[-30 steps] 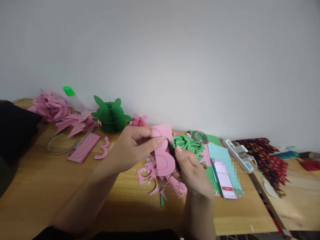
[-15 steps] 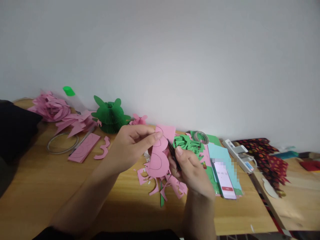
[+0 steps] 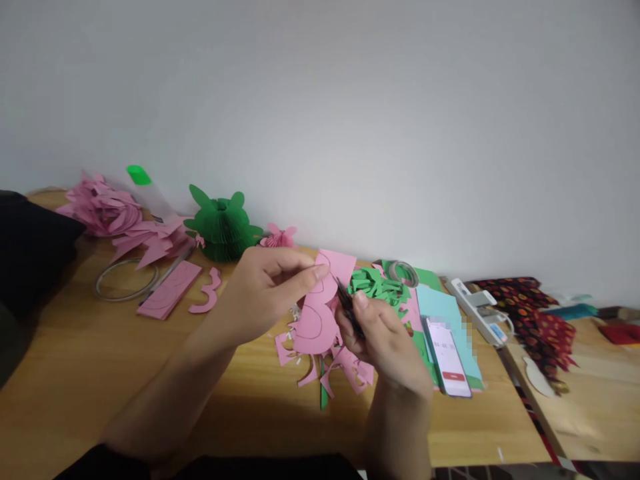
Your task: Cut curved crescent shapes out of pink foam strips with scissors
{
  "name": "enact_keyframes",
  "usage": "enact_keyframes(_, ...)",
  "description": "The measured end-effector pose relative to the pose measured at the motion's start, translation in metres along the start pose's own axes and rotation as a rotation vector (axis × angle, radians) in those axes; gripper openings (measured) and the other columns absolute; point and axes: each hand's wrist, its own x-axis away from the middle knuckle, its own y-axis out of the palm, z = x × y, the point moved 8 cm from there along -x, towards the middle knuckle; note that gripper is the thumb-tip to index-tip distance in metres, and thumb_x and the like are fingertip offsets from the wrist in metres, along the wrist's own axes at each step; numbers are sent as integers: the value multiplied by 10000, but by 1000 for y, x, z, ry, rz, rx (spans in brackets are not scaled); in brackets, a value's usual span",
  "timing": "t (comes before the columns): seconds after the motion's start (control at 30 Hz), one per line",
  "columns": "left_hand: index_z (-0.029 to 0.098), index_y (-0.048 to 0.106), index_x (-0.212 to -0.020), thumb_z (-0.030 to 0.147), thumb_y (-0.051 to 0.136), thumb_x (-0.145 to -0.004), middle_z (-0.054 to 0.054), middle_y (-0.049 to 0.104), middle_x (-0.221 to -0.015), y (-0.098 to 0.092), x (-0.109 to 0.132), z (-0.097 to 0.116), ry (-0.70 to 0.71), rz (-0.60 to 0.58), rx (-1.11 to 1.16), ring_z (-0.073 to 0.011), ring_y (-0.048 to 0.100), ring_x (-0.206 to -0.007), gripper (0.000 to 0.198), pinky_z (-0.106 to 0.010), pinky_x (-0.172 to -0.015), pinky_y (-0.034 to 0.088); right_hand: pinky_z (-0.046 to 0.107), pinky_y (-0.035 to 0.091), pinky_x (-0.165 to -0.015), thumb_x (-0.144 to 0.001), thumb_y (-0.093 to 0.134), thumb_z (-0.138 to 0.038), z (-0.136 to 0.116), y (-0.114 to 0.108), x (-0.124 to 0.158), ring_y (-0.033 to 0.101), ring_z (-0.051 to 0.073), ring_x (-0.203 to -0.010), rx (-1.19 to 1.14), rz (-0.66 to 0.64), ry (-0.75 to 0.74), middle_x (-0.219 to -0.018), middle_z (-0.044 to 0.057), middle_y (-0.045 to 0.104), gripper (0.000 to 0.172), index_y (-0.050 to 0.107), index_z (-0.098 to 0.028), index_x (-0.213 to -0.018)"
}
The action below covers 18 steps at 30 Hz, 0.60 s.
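A pink sheet of paper [image 3: 316, 328] with curved pencil outlines is pinched at its left edge by my left hand [image 3: 273, 290]. Its right side is partly cut along the rounded lines. Dark scissors [image 3: 345, 300] are in my right hand [image 3: 383, 337], with the blade tips at the paper's right edge near the upper curve. My fingers cover most of the scissor handles. Beneath the held sheet lie pink paper scraps [image 3: 350, 370] and a thin green strip [image 3: 324, 393]. A heap of green paper cuttings [image 3: 375, 285] sits just behind my right hand.
Left of my hands are a pink cut-out [image 3: 207, 292], a folded pink strip [image 3: 170, 290] and a cable loop [image 3: 107, 280]. A green honeycomb paper figure [image 3: 223, 230] stands by the wall. On the right lie a phone [image 3: 450, 363], tape roll [image 3: 403, 273] and power strip [image 3: 480, 312].
The sheet and scissors have shifted slightly right, and the sheet's tilt has changed a little. Both hands keep their hold.
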Motion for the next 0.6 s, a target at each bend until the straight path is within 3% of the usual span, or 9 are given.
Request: enact_keyframes(0.6,158,466,-518,235,538,-836,54,331,-518,4,-1,3,32,-76,-62,-70,311,-499,335,-204,-450,264,250,209,-392,-957,378,-545,1,0,-2,279,73,-408,-26,-22,-23,-458,-57,364,541,414,-197,-544)
